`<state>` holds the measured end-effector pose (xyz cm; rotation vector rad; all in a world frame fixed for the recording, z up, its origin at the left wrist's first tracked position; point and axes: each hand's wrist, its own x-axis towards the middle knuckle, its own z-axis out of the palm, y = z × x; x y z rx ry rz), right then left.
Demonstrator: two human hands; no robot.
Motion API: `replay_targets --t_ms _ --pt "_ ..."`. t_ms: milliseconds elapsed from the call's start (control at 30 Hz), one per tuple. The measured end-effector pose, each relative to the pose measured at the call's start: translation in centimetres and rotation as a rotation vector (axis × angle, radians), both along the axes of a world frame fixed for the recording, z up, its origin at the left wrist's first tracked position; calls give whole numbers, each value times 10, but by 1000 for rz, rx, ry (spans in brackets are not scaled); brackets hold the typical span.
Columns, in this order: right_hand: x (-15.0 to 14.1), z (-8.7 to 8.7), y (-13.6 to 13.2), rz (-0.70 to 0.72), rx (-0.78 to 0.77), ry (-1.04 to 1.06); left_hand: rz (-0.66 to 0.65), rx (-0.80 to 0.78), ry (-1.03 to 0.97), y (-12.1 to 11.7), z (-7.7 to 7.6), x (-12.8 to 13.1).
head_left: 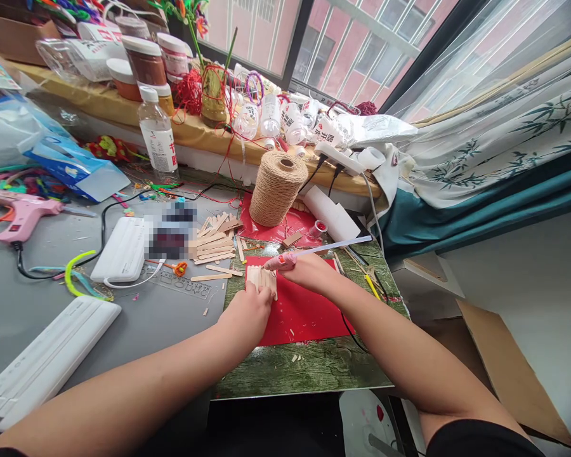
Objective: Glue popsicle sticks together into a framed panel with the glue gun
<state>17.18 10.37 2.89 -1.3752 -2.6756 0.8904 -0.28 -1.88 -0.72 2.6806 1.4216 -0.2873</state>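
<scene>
My left hand (248, 315) is closed on a small panel of glued wooden sticks (261, 278) lying on a red sheet (304, 314). My right hand (308, 270) grips a pink hot glue gun (285, 259), its nozzle pointing left at the top of the stick panel. A clear glue stick (337, 245) juts out from the gun's back toward the right. The red sheet rests on a green cutting mat (314, 368).
Loose wooden sticks (215, 241) lie left of the mat, a twine spool (276, 187) stands behind. A second pink glue gun (23, 216), a white power bank (122, 251), a water bottle (158, 136) and cluttered jars sit further left and back.
</scene>
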Motion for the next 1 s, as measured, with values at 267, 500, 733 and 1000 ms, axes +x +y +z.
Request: replay_targets --t_ms 267,500,733,1000 --pt "3 1 0 49 19 18 -7 -4 4 0 1 -1" --pt "4 3 -1 26 24 -25 -11 -9 5 1 0 0" --pt "5 8 -2 5 4 -24 -1 7 -10 0 2 -1" --pt "10 3 2 -24 -21 -73 17 -8 -23 -1 1 -1"
